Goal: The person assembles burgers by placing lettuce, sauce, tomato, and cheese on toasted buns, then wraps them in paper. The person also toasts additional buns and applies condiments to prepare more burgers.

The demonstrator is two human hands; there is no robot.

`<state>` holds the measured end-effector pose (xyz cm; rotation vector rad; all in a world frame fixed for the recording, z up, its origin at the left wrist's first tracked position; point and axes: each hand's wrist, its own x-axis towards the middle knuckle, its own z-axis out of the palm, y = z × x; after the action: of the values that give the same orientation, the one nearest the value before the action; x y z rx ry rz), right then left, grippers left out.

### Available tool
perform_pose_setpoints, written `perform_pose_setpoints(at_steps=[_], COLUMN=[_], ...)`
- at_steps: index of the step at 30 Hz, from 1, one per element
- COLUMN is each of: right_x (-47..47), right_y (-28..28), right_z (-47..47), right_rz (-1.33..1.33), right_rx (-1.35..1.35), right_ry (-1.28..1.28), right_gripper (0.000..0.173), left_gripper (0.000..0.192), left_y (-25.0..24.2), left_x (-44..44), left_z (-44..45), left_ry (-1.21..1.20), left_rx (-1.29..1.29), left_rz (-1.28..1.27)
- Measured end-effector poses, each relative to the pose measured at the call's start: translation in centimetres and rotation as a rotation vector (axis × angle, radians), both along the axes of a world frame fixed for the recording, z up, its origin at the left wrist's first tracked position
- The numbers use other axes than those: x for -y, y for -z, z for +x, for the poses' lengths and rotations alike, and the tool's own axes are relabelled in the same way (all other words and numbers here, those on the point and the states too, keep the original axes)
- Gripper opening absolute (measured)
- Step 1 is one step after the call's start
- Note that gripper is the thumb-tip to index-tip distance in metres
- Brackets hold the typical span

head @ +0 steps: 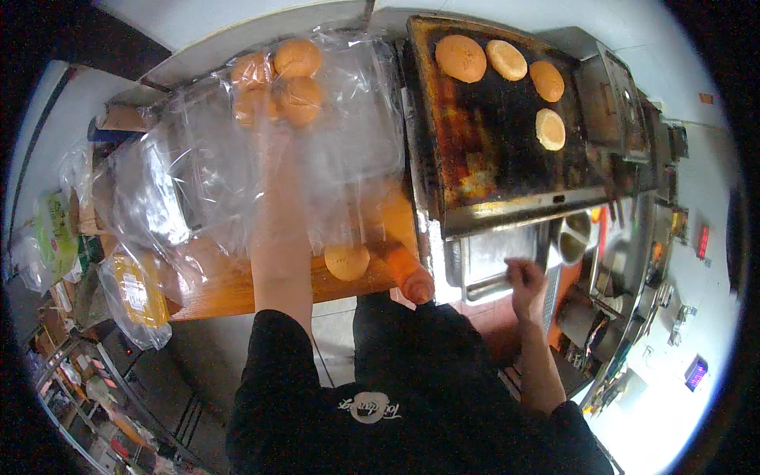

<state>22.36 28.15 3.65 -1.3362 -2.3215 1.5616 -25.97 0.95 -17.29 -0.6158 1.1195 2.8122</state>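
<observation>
My left arm reaches inside a large clear plastic bag (362, 136) on the counter. My left hand (279, 127) is blurred behind the film, just below several round burger buns (298, 58) at the bag's far end; whether it grips one is hidden. A single bun (347, 262) sits at the front edge of the wooden counter (237, 300), right of my forearm. My right hand (527, 278) hangs over a metal tray (490, 261) below the griddle, fingers curled with nothing visible in them. On the dark griddle (493, 148) lie bun halves (461, 58), some cut side up (550, 129).
An orange squeeze bottle (409, 273) stands at the counter's front right, close to the griddle. To the left lies a yellow package (141, 288) in clear plastic. A metal box-shaped appliance (614, 101) is beyond the griddle's right side. Shelving (101, 404) rises at lower left.
</observation>
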Motion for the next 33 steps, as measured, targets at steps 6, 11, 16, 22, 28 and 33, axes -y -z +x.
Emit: perform_pose_setpoints(at_steps=[6,11,16,22,28,33], right_x=[1.1,-1.7,-17.4,-36.4,-41.6,-41.6], right_y=[0.5,1.6,3.6,9.1,8.6,7.8], right_z=[-2.1,0.1,6.5,13.8,18.0,18.6], right_rz=[0.072,-0.026,0.475,0.992,0.609,0.084], right_rx=[0.033,0.024,0.098,0.839,0.461,-0.051], right_ry=[-0.206,-0.218,-0.057,-0.520,-0.435,0.110], right_gripper=[0.018,0.018,0.022,0.044,0.030,0.027], left_gripper=[0.053,0.055,0.085,0.088,0.064,0.086], left_y=[2.3,-4.2,-14.3,-16.3,-5.9,-2.5], left_x=[6.0,15.1,15.9,-2.7,-27.6,-30.7], left_z=[7.9,26.2,42.4,53.2,53.3,54.0], left_ry=[0.102,0.157,0.326,0.860,0.744,0.681], left_rx=[-0.158,0.203,0.410,0.286,0.059,-0.448], left_rz=[-0.912,-0.805,-0.332,-0.454,-0.488,-1.779])
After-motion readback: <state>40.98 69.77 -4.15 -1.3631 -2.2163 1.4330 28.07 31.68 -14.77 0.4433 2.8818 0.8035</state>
